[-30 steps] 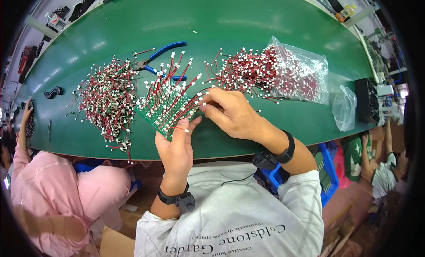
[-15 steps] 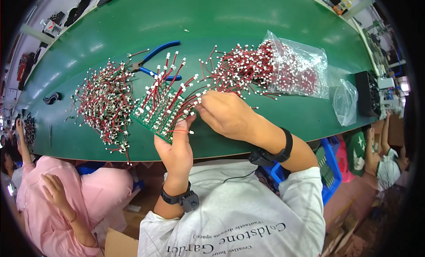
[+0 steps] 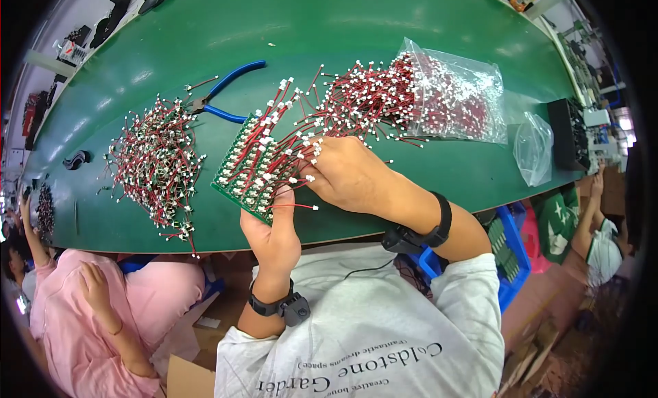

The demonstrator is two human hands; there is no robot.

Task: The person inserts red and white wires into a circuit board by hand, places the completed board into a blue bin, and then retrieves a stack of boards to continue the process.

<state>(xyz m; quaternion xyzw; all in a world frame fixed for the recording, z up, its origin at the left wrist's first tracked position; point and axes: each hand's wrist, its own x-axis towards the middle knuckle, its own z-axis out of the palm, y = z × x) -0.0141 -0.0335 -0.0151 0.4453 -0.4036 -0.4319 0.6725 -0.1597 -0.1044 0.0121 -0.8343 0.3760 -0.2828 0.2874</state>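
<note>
My left hand [image 3: 273, 237] grips a green circuit board [image 3: 221, 181] by its near edge, thumb on top. Rows of white connectors fill the board, and red wires [image 3: 277, 117] with white plug ends rise from it, leaning right. My right hand [image 3: 346, 172] is closed at the board's right side, fingers curled in among these wires; its fingertips are partly hidden. Left of the board lies a heap of short red-wired connectors [image 3: 156, 165]. Blue-handled pliers [image 3: 229, 79] rest open behind the board, one handle reaching its far corner.
Beyond my right hand, more red wire leads [image 3: 373, 93] spill from a clear plastic bag [image 3: 466, 100]. Further right are a crumpled clear bag [image 3: 533, 151] and a black box [image 3: 567, 134]. A blue crate [image 3: 515, 261] holds green boards below the table edge. A person in pink sits at the left.
The board has turned so its rows show more fully, and its wires lean further right toward my right hand. Both hands stay nearly in place; the view has shifted slightly.
</note>
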